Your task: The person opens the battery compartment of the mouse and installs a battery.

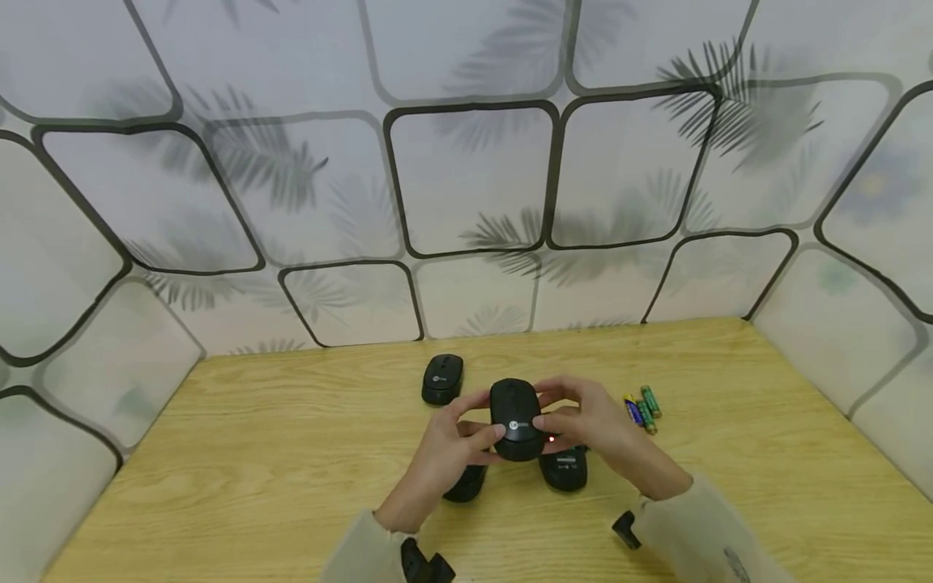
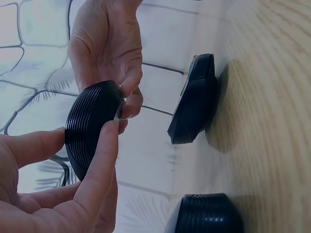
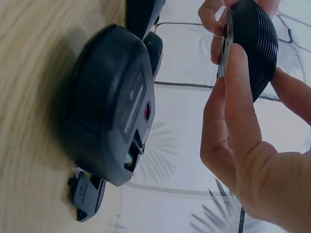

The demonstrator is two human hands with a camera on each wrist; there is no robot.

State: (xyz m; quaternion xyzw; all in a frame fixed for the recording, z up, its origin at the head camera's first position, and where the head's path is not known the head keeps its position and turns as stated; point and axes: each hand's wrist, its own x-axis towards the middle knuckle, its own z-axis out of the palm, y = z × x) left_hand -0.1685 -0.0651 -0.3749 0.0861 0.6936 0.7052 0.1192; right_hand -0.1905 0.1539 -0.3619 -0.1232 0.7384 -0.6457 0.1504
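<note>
Both hands hold a black computer mouse [image 1: 514, 405] above the table, its logo side facing up in the head view. My left hand [image 1: 453, 449] pinches its left side between thumb and fingers. On the opposite side my right hand [image 1: 586, 417] grips it the same way; ribbed edges show in the wrist views. Below the right hand an upside-down mouse [image 1: 564, 471] lies with its battery compartment open, a greenish battery end [image 3: 128, 160] inside. A loose battery cover [image 3: 86, 196] is beside it. Another mouse [image 1: 466, 486] sits partly hidden under the left hand.
One more black mouse [image 1: 442, 379] stands farther back on the wooden table [image 1: 291, 453]. Several small green and blue batteries [image 1: 645, 410] lie right of the right hand. A patterned cloth wall [image 1: 474, 178] rises behind the table and along both sides.
</note>
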